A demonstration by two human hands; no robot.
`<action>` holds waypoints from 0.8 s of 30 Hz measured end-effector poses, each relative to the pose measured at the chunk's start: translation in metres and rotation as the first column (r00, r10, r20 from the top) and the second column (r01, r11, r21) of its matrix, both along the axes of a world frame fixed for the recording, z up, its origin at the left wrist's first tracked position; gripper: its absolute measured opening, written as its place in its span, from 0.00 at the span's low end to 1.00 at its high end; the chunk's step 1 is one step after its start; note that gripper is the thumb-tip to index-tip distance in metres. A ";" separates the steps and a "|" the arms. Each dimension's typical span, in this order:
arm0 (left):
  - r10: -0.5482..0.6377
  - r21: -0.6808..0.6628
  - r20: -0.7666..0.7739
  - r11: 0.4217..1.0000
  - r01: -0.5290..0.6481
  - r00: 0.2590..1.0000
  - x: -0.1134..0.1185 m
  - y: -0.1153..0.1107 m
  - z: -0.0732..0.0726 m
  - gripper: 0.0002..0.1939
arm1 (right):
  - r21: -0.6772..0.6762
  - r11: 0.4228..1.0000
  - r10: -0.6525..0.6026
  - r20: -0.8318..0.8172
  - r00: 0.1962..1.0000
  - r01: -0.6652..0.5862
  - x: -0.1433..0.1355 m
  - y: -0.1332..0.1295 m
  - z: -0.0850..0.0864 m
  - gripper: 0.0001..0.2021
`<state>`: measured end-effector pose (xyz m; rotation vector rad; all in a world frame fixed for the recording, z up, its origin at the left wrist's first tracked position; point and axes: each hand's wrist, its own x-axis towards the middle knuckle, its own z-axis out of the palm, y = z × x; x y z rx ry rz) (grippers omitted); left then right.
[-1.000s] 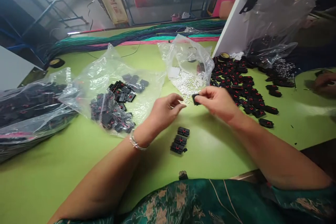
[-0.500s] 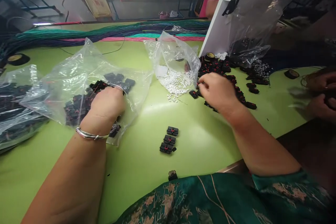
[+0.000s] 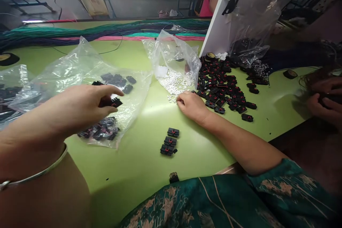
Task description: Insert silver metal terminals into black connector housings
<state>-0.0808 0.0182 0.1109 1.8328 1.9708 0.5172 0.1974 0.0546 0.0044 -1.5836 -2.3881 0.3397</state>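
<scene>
My left hand is raised over an open clear plastic bag, thumb and forefinger closed around a black connector housing. More black housings lie in that bag below the hand. My right hand rests on the green table, its fingertips pinched together at the edge of the small white pieces spilling from a second clear bag. What those fingertips hold, if anything, is hidden. Three black connectors with red clips lie in a short column between my hands.
A heap of black connectors with red clips spreads right of my right hand, beside a white upright panel. Bundled wires run along the back edge. Another person's hands are at the far right, near a tape roll.
My left hand has risen out of the bag toward me, a black connector housing in its fingers. My right hand has moved left and down from the connector heap to the white pieces.
</scene>
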 end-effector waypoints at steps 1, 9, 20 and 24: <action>-0.040 -0.069 0.010 0.997 0.041 0.999 0.008 -0.003 0.003 0.15 | 0.002 1.000 0.008 0.025 1.000 -0.008 -0.001 0.000 0.000 0.10; 0.009 -0.085 0.956 0.966 0.246 0.293 0.089 0.002 -0.073 0.22 | 0.037 0.998 0.052 -0.021 0.998 -0.051 0.001 0.003 -0.004 0.06; 0.202 -0.197 0.979 0.922 0.333 0.020 0.100 0.002 -0.114 0.20 | 0.298 0.937 0.260 -0.254 0.932 -0.180 0.005 -0.020 0.006 0.05; 0.197 -0.185 0.980 0.910 0.372 0.007 0.100 0.002 -0.115 0.20 | 0.389 0.900 0.300 -0.233 0.925 -0.194 0.004 -0.020 0.002 0.06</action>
